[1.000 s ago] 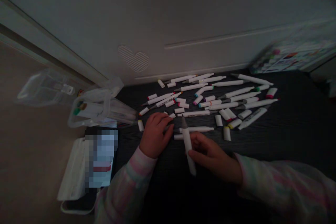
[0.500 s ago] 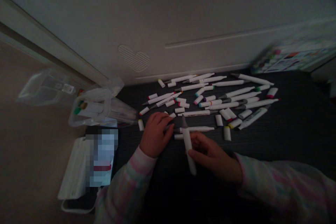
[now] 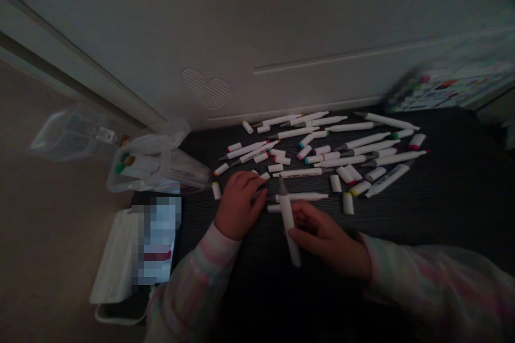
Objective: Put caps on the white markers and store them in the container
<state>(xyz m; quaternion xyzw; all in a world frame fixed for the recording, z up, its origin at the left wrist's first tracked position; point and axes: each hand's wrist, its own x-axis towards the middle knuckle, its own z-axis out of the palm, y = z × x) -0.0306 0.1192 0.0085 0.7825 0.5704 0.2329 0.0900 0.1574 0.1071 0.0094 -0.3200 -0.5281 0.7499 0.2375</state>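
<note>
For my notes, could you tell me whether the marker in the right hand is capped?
Uncapped at the far end: the marker shows a bare grey nib there.

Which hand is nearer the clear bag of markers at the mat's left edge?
Left. The left hand rests on the dark mat just right of the clear bag. The right hand, gripping a marker, sits farther right, beyond the left hand.

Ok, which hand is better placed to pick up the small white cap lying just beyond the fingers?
Left. The left hand has its fingertips beside the cap; the right hand is farther back and grips a marker.
</note>
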